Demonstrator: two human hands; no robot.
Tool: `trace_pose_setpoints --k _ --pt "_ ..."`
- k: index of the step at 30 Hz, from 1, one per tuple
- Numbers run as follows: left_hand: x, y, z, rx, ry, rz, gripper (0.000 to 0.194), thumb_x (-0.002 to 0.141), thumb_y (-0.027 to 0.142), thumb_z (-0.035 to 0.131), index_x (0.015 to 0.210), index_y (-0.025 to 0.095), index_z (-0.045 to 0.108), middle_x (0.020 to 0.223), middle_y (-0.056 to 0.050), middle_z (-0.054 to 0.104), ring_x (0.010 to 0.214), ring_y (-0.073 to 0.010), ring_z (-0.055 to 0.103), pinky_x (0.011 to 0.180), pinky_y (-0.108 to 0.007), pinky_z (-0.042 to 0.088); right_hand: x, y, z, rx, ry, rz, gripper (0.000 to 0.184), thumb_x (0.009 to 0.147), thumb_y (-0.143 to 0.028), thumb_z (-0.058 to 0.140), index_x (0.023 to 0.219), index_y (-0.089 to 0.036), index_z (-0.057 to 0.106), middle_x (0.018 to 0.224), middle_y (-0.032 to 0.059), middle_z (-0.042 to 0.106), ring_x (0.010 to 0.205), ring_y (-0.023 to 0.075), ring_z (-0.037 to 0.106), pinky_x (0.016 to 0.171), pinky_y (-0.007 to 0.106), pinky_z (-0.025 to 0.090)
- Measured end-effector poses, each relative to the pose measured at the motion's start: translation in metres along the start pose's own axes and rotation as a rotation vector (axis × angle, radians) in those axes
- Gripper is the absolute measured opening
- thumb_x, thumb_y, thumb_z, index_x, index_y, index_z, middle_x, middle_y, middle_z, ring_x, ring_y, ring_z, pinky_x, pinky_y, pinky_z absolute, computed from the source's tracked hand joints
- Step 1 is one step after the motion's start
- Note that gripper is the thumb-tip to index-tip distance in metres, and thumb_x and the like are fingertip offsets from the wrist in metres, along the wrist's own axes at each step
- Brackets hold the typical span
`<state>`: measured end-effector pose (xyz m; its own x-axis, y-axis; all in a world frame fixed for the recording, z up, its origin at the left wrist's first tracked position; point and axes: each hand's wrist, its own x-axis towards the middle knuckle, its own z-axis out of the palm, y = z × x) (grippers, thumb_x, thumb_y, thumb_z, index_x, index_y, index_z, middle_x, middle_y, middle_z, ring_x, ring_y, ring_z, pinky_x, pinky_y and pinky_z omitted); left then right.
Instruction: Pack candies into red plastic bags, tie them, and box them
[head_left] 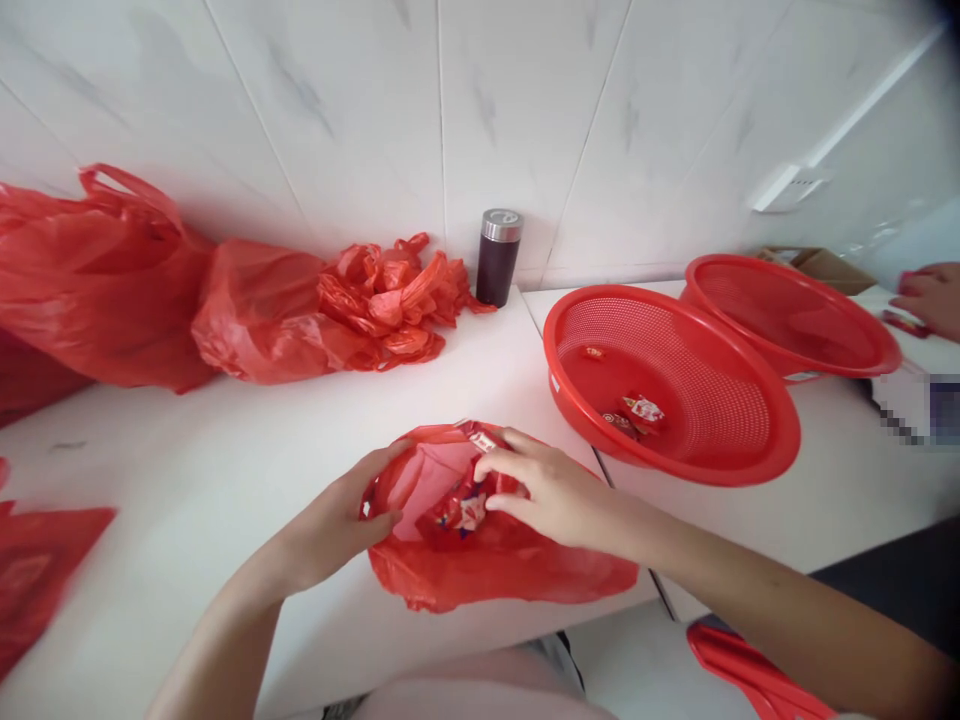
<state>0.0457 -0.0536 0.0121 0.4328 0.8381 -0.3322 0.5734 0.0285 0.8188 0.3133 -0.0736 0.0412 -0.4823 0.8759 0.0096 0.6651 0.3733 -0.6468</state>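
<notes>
A red plastic bag (510,575) lies with its mouth open on the white table in front of me. My left hand (337,520) grips the left side of its rim, thumb inside the mouth. Over the opening is my right hand (551,490), its fingers curled around a small red-and-white wrapped packet (478,435); the fingers partly cover it. Inside the bag, below my right fingertips, shows a colourful wrapped packet (471,512). To the right stands a red perforated basket (720,400) with a few small wrapped packets (643,408) on its bottom.
A second red basket (855,340) stands behind the first. Along the wall are a full red bag (97,290), crumpled red bags (397,300) and a dark tumbler (498,260). Another person's hand (934,298) reaches in at far right. A blurred red bag (45,570) is at left.
</notes>
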Motion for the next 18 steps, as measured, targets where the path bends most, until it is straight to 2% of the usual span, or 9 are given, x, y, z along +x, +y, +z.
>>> trace_pose_setpoints --k 4,7,10,12,14,16,18 --pt "-0.002 -0.002 0.001 0.012 0.005 0.037 0.064 0.086 0.029 0.053 0.146 0.034 0.032 0.153 -0.001 0.036 0.134 -0.0235 0.042 0.105 -0.034 0.044 -0.008 -0.004 -0.034 0.140 0.004 -0.023 0.022 0.087 -0.018 0.057 0.106 -0.029 0.062 0.118 -0.0004 0.059 0.083 0.0110 0.062 0.074 0.024 0.054" --pt "-0.004 -0.004 0.002 0.031 0.043 0.052 0.060 0.089 0.032 0.052 0.145 0.039 0.032 0.152 0.001 0.037 0.133 -0.0221 0.043 0.105 -0.033 0.044 -0.013 0.011 -0.069 0.090 0.173 0.008 0.023 0.086 -0.026 0.060 0.108 -0.029 0.061 0.117 -0.0002 0.060 0.088 0.0130 0.063 0.077 0.027 0.054" --pt "-0.007 -0.004 0.002 0.063 0.084 0.081 0.057 0.090 0.038 0.050 0.144 0.043 0.031 0.151 0.004 0.038 0.133 -0.0212 0.043 0.106 -0.032 0.044 -0.019 0.044 -0.101 -0.122 0.326 0.180 0.027 0.084 -0.029 0.060 0.110 -0.031 0.062 0.120 -0.0002 0.062 0.092 0.0180 0.065 0.080 0.032 0.054" --pt "-0.009 -0.004 0.001 0.069 0.107 0.084 0.057 0.090 0.042 0.051 0.144 0.044 0.031 0.150 0.004 0.040 0.128 -0.0216 0.049 0.100 -0.030 0.049 -0.024 0.072 -0.114 -0.261 0.304 0.298 0.029 0.083 -0.028 0.059 0.111 -0.032 0.062 0.121 0.0000 0.062 0.092 0.0203 0.066 0.079 0.035 0.054" --pt "-0.011 -0.006 0.001 0.094 0.144 0.075 0.058 0.089 0.045 0.052 0.144 0.043 0.033 0.148 0.001 0.044 0.119 -0.0229 0.057 0.090 -0.029 0.054 -0.030 0.097 -0.122 -0.338 0.224 0.355 0.032 0.082 -0.027 0.058 0.112 -0.031 0.062 0.122 0.0014 0.062 0.097 0.0222 0.065 0.083 0.037 0.053" --pt "-0.012 -0.011 0.002 0.129 0.171 0.059 0.060 0.087 0.047 0.054 0.144 0.041 0.034 0.146 -0.001 0.047 0.108 -0.0240 0.063 0.080 -0.028 0.058 -0.037 0.114 -0.126 -0.352 0.166 0.382 0.033 0.082 -0.028 0.057 0.115 -0.031 0.062 0.123 0.0024 0.062 0.103 0.0231 0.063 0.088 0.038 0.052" --pt "-0.012 -0.021 0.005 0.157 0.198 0.035 0.061 0.087 0.049 0.053 0.144 0.041 0.033 0.145 -0.002 0.049 0.103 -0.0244 0.066 0.074 -0.028 0.059 -0.044 0.124 -0.132 -0.340 0.171 0.410 0.035 0.082 -0.030 0.057 0.117 -0.032 0.061 0.124 0.0017 0.062 0.105 0.0230 0.063 0.088 0.038 0.052"
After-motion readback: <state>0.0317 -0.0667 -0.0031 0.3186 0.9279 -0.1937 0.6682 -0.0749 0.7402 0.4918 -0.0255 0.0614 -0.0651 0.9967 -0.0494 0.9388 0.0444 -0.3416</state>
